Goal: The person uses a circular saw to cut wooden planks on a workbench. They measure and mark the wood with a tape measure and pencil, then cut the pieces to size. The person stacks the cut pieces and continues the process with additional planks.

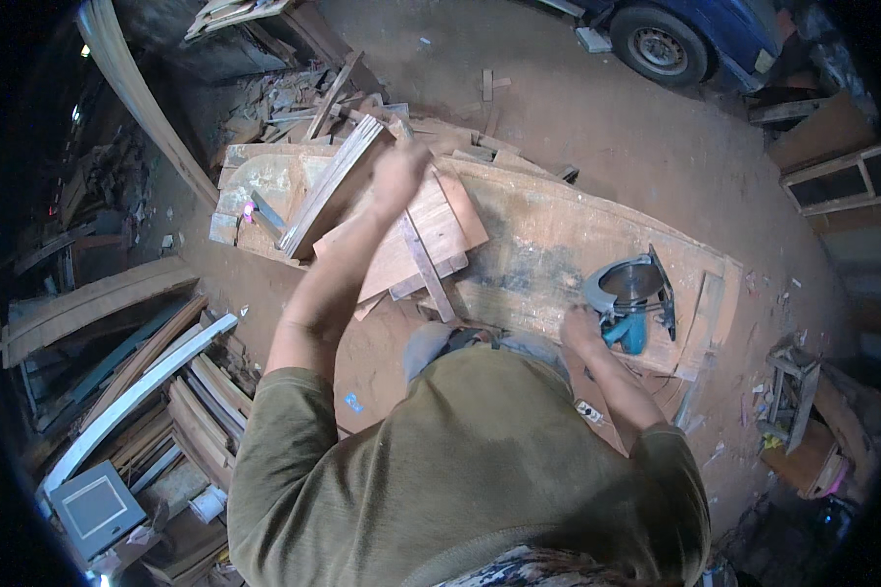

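My left hand (399,176) is curled at the upper end of several wooden boards (331,188) on the work board, its fingers partly hidden; I cannot make out what they grip. Beneath it lie flat wooden panels (434,227) with a narrow strip (423,264) across them. On the right, my right hand (579,329) is closed just left of a teal circular saw (632,328); what it holds is unclear. The saw rests near the right end of the long, stained work board (519,235), beside a thin offcut (703,313). A small pink object (250,212) sits at the left end.
A blue vehicle's wheel (659,47) is at the top right on the dusty floor (578,117). Stacked timber (196,421) and a grey framed panel (98,509) lie at lower left. A window frame (832,181) and scrap wood (798,421) stand at right.
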### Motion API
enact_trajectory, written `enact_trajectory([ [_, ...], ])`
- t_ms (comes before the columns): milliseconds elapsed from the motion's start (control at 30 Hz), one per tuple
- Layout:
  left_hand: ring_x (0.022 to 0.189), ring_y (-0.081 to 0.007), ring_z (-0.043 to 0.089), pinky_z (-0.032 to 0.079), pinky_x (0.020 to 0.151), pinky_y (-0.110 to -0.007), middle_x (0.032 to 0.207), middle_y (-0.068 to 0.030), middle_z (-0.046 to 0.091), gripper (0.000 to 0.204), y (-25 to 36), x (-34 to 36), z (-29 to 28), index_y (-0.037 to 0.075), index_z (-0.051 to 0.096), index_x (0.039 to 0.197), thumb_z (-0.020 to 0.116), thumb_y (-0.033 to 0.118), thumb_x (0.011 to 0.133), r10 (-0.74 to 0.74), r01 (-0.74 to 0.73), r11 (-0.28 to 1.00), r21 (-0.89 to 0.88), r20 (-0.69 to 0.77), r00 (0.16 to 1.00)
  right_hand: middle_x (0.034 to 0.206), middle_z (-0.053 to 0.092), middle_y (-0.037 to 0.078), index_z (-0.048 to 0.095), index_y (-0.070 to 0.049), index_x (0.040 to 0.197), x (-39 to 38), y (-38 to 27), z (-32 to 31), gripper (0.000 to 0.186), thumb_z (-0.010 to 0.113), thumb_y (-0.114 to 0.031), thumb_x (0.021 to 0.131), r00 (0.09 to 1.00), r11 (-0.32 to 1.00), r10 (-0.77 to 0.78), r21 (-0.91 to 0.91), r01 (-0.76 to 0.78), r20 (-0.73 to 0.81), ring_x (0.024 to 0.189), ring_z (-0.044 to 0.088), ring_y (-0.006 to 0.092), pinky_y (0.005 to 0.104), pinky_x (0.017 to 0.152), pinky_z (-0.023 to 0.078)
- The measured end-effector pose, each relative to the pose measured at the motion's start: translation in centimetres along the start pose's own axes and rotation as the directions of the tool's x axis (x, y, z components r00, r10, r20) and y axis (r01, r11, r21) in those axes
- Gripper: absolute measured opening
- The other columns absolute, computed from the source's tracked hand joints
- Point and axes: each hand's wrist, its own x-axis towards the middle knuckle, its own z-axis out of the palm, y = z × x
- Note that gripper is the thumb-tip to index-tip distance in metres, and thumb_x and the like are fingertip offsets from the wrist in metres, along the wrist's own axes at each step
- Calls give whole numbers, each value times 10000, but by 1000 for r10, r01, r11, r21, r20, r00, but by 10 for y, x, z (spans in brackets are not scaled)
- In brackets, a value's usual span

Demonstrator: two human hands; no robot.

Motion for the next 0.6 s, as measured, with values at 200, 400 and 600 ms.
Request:
enact_trajectory([
  [200, 1182, -337, 685, 531, 969, -403, 1276, -286, 675, 667, -50, 22, -56, -46, 567, 1406, 775, 337, 902, -610, 494, 695, -522, -66, 789, 1198, 679, 287, 589, 51, 1272, 18, -137, -73, 653, 701, -464, 888, 980, 808, -199, 564, 171, -12, 1153, 625, 489, 517, 991, 510],
  [400, 1174, -447, 615, 500, 1036, -480, 1381, -315, 552, 678, -38, -143, 9, -55, 490, 1450, 717, 330, 940, -395, 449, 841, -302, 223, 891, 1289, 633, 320, 520, 66, 1358, 84, -237, -20, 837, 815, -501, 817, 998, 636, -36, 771, -21, 57, 1208, 625, 441, 480, 1029, 495],
  [600, 1396, -483, 424, 320, 1177, -591, 1543, -291, 397, 795, -47, -305, 34, 28, 400, 1533, 739, 347, 887, -390, 459, 888, -15, 502, 772, 1298, 628, 298, 518, 52, 1355, 82, -284, 0, 672, 752, -389, 904, 988, 555, 83, 817, -157, 133, 1221, 612, 424, 466, 1056, 468],
])
